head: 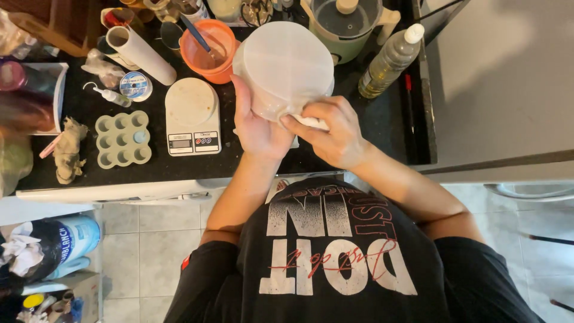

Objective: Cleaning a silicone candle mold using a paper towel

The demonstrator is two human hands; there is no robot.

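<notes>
We look from one head-worn camera, straight down and close over the table [359,128]. Our own chest fills the lower frame.

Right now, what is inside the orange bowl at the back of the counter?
A dark-handled utensil leans inside the orange bowl. Its lower end and the bowl's bottom are in shadow, so any contents cannot be made out.

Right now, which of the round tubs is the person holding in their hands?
The frosted white tub, turned bottom-up, gripped by the left hand while the right hand presses a white cloth on it. The orange tub sits untouched on the black counter.
</notes>
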